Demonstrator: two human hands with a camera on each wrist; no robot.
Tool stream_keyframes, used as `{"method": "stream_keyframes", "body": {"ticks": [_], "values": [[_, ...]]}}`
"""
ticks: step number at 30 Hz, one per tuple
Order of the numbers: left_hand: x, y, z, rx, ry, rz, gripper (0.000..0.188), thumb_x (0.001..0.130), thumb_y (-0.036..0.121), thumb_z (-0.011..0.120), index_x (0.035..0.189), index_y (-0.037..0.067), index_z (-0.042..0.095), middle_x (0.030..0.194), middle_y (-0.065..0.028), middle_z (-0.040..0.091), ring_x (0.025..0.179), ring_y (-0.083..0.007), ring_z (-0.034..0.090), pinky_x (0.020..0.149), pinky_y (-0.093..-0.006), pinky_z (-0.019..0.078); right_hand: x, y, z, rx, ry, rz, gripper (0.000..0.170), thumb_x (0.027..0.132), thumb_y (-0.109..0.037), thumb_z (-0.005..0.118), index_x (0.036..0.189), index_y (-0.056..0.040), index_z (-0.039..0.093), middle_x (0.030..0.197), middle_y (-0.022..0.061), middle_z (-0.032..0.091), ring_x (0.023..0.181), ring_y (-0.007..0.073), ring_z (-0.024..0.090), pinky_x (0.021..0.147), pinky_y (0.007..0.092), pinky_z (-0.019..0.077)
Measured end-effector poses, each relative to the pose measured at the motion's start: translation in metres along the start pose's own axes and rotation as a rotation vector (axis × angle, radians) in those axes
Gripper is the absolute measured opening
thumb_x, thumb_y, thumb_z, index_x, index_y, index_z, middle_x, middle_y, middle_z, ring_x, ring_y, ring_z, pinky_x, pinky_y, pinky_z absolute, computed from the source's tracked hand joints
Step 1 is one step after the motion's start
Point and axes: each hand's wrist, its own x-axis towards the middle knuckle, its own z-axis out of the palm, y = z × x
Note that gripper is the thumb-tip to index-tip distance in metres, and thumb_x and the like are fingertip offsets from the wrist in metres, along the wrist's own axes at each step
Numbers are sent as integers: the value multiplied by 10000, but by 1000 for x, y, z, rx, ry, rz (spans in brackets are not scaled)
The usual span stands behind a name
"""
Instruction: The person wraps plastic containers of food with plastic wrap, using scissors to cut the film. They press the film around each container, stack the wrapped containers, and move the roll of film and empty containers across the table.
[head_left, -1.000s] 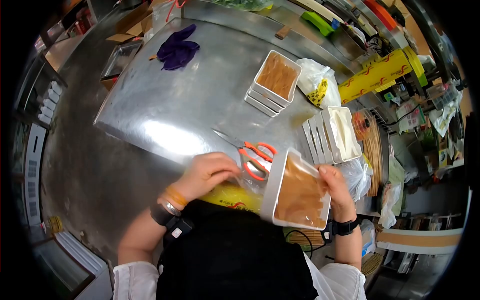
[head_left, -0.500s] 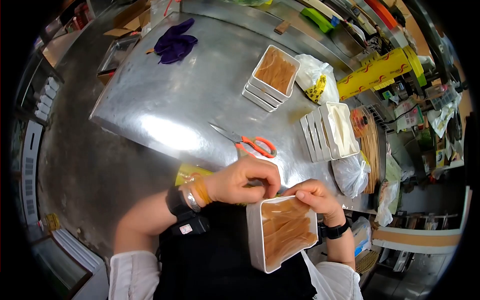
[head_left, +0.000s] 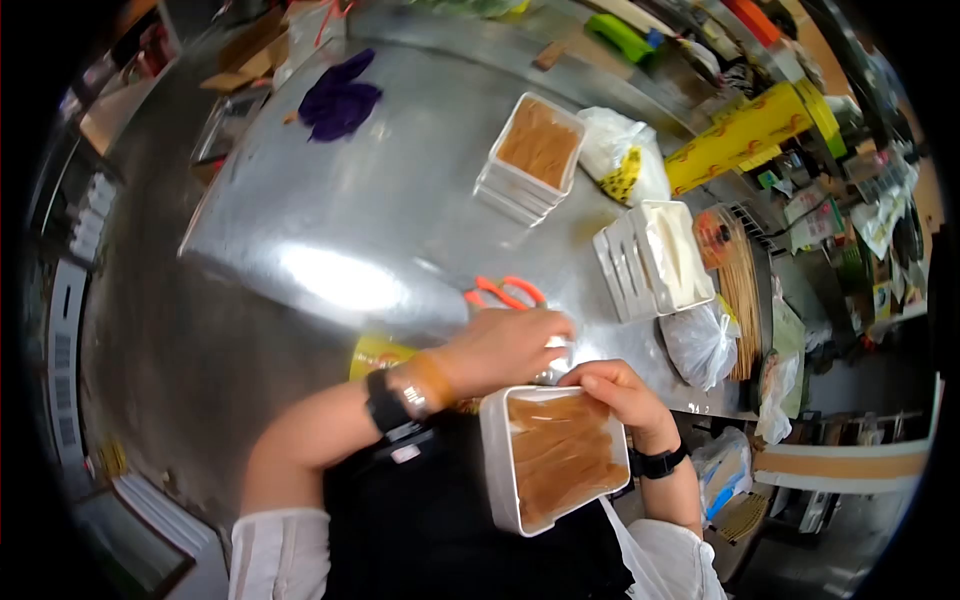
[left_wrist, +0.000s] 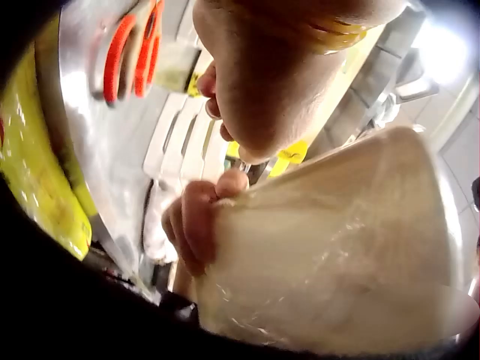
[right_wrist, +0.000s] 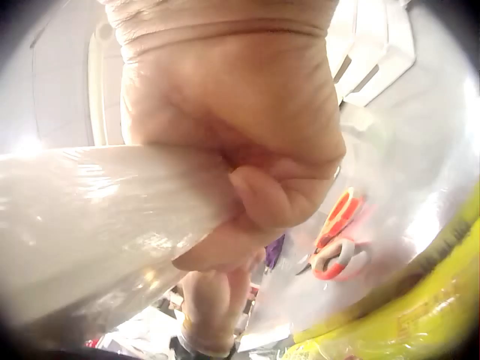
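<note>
My right hand [head_left: 625,400] grips the upper rim of a white tub [head_left: 492,460], tilted against the black apron, with brown strips [head_left: 560,450] inside. Clear film lies over the tub's wall [left_wrist: 337,247] in the left wrist view. In the right wrist view, the right hand [right_wrist: 240,127] has its fingers curled round the tub's edge. My left hand [head_left: 510,350] is just above the tub's near-left rim, fingers bent; whether they pinch film is hidden. Orange-handled scissors [head_left: 505,290] lie on the metal table behind it.
Stacked tubs of brown strips [head_left: 540,145] stand at the back, with more white tubs [head_left: 625,265] to the right. Bags [head_left: 625,150], skewers [head_left: 738,310] and a yellow roll [head_left: 740,135] line the right side. A purple cloth [head_left: 340,100] lies back left; another yellow roll [head_left: 375,358] is beside the left forearm.
The tub has moved left and down against the apron from a second ago. The left hand has come rightward over the yellow roll to the tub, partly covering the scissors.
</note>
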Motion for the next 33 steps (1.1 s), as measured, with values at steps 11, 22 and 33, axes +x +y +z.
{"method": "stream_keyframes", "body": {"ticks": [11, 22, 33], "values": [[-173, -80, -26, -309, 453, -662, 349, 900, 85, 664, 1173, -11, 469, 980, -108, 631, 891, -185, 642, 800, -292, 520, -80, 29, -86, 566, 858, -494, 395, 1009, -345, 499, 1170, 4, 587, 1093, 96, 660, 941, 154, 643, 812, 312, 523], [-155, 18, -89, -272, 424, -524, 167, 899, 62, 645, 1048, -7, 617, 931, -38, 664, 836, -82, 599, 750, -246, 493, -54, 61, -56, 708, 828, -533, 353, 1001, -326, 529, 1097, 3, 611, 1052, 80, 663, 944, 154, 630, 843, 309, 496], [-5, 111, -292, 560, 480, -29, 237, 942, 80, 600, 1136, -49, 557, 999, -71, 610, 900, -112, 606, 774, -250, 503, -49, 96, -12, 615, 879, -403, 365, 1008, -319, 502, 1059, 17, 636, 959, 56, 661, 877, 119, 609, 805, 276, 476]]}}
